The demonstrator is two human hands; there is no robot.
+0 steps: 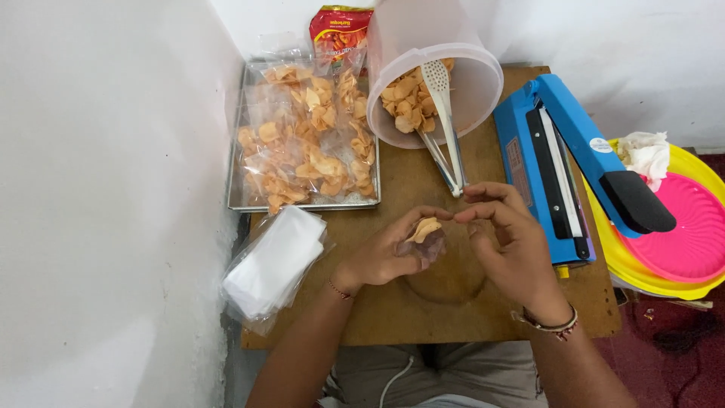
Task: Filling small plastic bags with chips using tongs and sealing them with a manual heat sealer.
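My left hand (389,253) and my right hand (510,242) meet over the middle of the wooden table (423,310). Together they hold a small clear plastic bag (434,245) by its mouth, with an orange chip (424,228) showing at the top by my left fingers. Just beyond my fingertips lie white tongs (444,125), their head resting inside a tilted clear tub (434,72) that holds more chips.
A metal tray (242,196) with several filled chip bags sits at the back left. A stack of empty bags (273,266) lies at the left edge. A blue heat sealer (563,159) stands open on the right, beside yellow and pink plates (680,242).
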